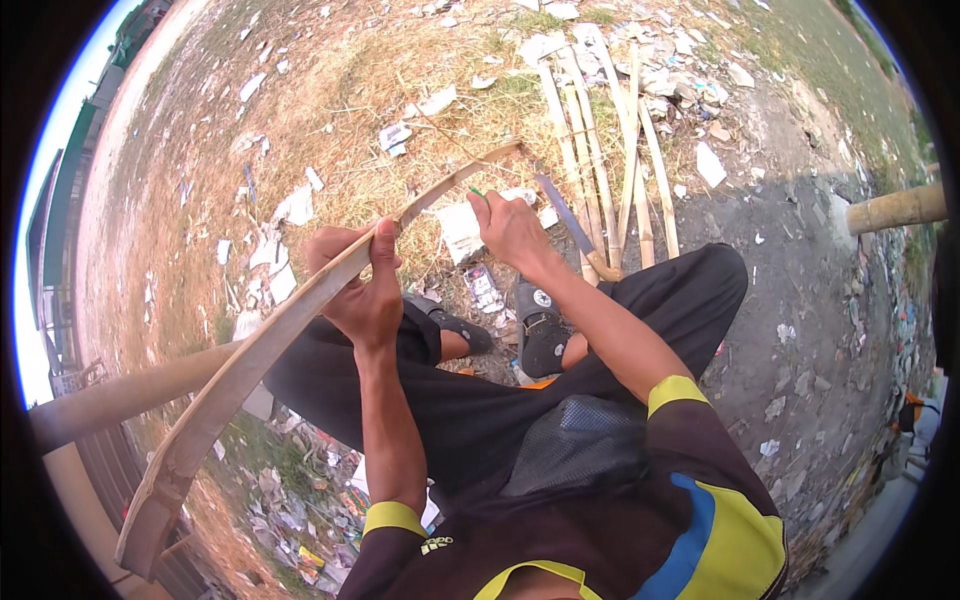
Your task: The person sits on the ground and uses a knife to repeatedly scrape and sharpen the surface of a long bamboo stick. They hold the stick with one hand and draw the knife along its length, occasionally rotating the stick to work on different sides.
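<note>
A long split bamboo strip [250, 335] slants across the view, its broad end at the lower left and its narrow end far off near the middle. My left hand [362, 285] is closed around it, with the thumb lying on top. Close to the far part of the strip, my right hand [515, 232] is closed, and a small green tip [474, 191] shows at its fingers. The rest of that green thing is hidden. Beyond my right wrist lies a long blade with a wooden handle [604, 268], apart from both hands.
Several pale bamboo strips [586, 150] lie side by side at the far right. Thick bamboo poles stand out at the left [130, 395] and right [895, 208]. Paper scraps [460, 232] and dry grass litter the ground around my sandalled feet [543, 335].
</note>
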Action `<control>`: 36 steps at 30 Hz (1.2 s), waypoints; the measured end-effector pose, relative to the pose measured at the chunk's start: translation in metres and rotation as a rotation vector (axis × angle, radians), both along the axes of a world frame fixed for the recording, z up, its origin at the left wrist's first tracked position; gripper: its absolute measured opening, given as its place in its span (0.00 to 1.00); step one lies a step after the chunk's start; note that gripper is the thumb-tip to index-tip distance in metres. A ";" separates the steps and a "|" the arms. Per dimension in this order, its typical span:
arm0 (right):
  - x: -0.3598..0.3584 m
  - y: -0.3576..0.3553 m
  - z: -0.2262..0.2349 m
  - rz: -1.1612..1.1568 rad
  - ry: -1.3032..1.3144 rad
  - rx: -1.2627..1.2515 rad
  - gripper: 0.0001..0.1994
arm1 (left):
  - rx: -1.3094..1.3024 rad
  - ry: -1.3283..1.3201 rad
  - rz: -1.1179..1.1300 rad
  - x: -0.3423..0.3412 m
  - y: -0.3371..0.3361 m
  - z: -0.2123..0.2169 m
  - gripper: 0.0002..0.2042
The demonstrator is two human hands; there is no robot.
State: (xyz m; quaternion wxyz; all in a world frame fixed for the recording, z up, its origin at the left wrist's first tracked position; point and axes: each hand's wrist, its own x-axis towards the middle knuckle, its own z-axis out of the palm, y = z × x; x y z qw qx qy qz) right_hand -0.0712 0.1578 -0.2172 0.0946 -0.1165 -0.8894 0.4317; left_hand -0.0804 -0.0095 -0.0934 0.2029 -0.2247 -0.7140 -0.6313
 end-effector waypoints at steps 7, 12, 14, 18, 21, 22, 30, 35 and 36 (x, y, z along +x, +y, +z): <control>-0.006 0.002 -0.007 0.023 -0.032 0.104 0.28 | -0.178 0.092 0.028 -0.002 -0.007 -0.001 0.10; -0.011 0.006 0.003 0.037 -0.057 0.192 0.28 | 0.000 -0.038 0.019 -0.003 -0.006 0.006 0.09; -0.013 0.006 -0.008 0.051 -0.006 0.232 0.29 | -0.091 0.038 -0.008 -0.004 -0.007 0.004 0.09; -0.012 0.050 -0.054 -0.050 -0.238 0.368 0.28 | -0.114 0.086 -0.022 0.001 -0.008 -0.005 0.08; -0.021 0.043 -0.051 -0.057 -0.120 0.439 0.28 | -0.035 -0.010 0.002 -0.005 -0.011 -0.006 0.07; -0.026 0.045 -0.059 -0.052 0.017 0.496 0.28 | -0.072 0.008 -0.011 -0.007 -0.012 -0.004 0.08; 0.001 0.013 0.025 0.097 -0.167 -0.585 0.28 | -0.170 0.052 0.021 -0.005 -0.017 -0.005 0.07; 0.034 -0.045 0.105 0.158 0.123 -0.274 0.24 | -0.029 -0.035 0.070 0.001 -0.011 0.000 0.08; 0.034 -0.049 0.102 0.136 0.084 -0.211 0.23 | -0.025 -0.027 0.073 0.000 -0.011 -0.001 0.08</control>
